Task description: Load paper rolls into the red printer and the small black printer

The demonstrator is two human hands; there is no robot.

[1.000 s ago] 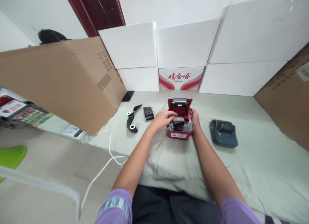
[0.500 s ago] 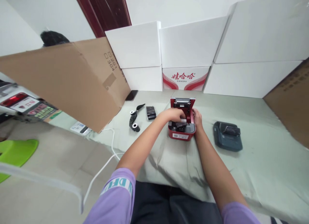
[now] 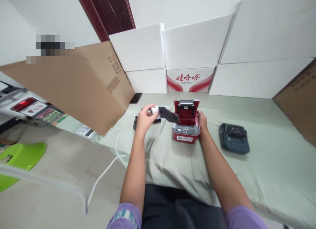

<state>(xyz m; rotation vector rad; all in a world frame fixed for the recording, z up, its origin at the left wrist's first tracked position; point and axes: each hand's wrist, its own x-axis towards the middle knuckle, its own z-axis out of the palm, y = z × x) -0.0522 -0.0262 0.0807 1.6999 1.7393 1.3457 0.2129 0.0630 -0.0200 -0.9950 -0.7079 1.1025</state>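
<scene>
A small paper roll [image 3: 155, 109], white at its core with a loose black strip trailing right, is pinched in my left hand [image 3: 145, 119]. The strip's end hangs by the left edge of a small red label printer [image 3: 185, 137]. Its lid stands up, showing a metal roller, and the red inside is in view. My right hand [image 3: 202, 120] grips the printer's right side, some fingers hidden behind it. Beside my left hand lies another small black roll [image 3: 135, 116], partly covered. A dark flat piece under the held roll is mostly hidden.
A dark blue-grey device [image 3: 234, 143] with a black wrapped piece on top lies to the right. White boxes [image 3: 138, 47] are stacked behind. A brown carton [image 3: 81, 80] leans at the left, near a phone [image 3: 136, 98]. A white cable [image 3: 115, 143] drops off the cloth-covered surface.
My left hand reached into the printer, then came out leftward with the roll and its black strip. My right hand has stayed on the printer's side.
</scene>
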